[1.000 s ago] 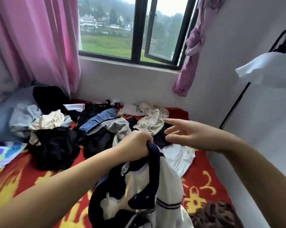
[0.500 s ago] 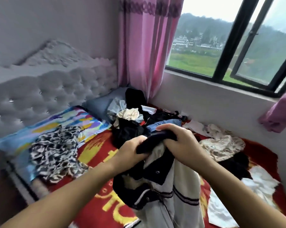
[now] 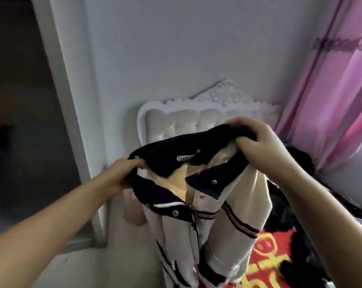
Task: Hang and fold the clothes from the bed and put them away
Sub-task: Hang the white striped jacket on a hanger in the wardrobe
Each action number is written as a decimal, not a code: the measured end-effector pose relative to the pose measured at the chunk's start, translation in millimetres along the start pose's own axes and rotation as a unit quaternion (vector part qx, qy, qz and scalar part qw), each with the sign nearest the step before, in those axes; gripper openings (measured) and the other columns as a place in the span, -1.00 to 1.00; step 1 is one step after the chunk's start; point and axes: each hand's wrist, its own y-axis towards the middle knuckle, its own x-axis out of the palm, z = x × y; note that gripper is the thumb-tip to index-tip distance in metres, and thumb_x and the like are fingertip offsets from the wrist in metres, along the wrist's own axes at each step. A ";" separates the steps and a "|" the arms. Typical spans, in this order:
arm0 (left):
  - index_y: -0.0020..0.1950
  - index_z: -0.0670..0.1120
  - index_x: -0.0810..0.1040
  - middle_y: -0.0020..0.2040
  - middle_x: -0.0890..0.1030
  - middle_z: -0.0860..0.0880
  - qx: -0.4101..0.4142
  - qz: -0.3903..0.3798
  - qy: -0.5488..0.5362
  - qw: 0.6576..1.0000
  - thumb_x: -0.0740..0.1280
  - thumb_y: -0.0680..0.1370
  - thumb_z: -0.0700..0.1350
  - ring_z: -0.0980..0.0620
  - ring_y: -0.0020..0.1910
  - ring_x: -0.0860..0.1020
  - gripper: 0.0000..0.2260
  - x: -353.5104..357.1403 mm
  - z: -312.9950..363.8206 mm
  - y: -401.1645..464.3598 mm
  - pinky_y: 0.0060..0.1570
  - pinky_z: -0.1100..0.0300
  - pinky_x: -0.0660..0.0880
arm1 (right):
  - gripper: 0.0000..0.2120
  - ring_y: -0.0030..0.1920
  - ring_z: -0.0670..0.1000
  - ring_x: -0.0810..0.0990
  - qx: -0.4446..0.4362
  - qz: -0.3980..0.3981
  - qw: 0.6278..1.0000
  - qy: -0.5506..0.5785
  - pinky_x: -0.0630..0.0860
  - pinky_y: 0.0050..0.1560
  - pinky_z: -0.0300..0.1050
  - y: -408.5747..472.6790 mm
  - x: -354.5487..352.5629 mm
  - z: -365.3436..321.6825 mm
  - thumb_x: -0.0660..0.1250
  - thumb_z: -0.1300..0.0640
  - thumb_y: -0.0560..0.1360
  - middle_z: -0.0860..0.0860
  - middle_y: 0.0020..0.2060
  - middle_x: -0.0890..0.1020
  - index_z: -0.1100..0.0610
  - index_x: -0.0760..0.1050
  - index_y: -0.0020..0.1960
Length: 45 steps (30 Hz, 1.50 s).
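Observation:
A cream jacket (image 3: pixel 234 235) with a dark navy collar, snap buttons and striped sleeves hangs in the air in front of me, its front open. My left hand (image 3: pixel 121 173) grips the left end of the collar. My right hand (image 3: pixel 257 140) grips the right end, held higher. The jacket's body and sleeves dangle below both hands. A pile of dark clothes (image 3: pixel 292 204) lies on the bed's red patterned cover (image 3: pixel 269 256) at the right, partly hidden by my right arm.
A white tufted headboard (image 3: pixel 188 121) stands against the pale wall behind the jacket. A pink curtain (image 3: pixel 331 90) hangs at the right. A dark doorway (image 3: pixel 24 121) with a white frame opens at the left.
My view has swung left from the bed and window toward the headboard and doorway. Both hands have lifted the jacket and spread its collar apart.

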 end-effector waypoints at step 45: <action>-0.01 -0.18 0.61 -0.08 0.66 -0.23 0.147 0.234 0.080 0.958 0.31 0.58 -0.08 -0.16 -0.08 0.64 -0.83 -629.8 120.4 282.7 0.04 -0.07 0.51 | -0.80 -0.23 -0.03 0.66 -0.106 -0.272 0.932 -0.217 0.58 -0.20 -0.19 481.6 658.3 -180.7 0.18 0.11 0.50 0.03 -0.18 0.69 0.08 0.58 -0.05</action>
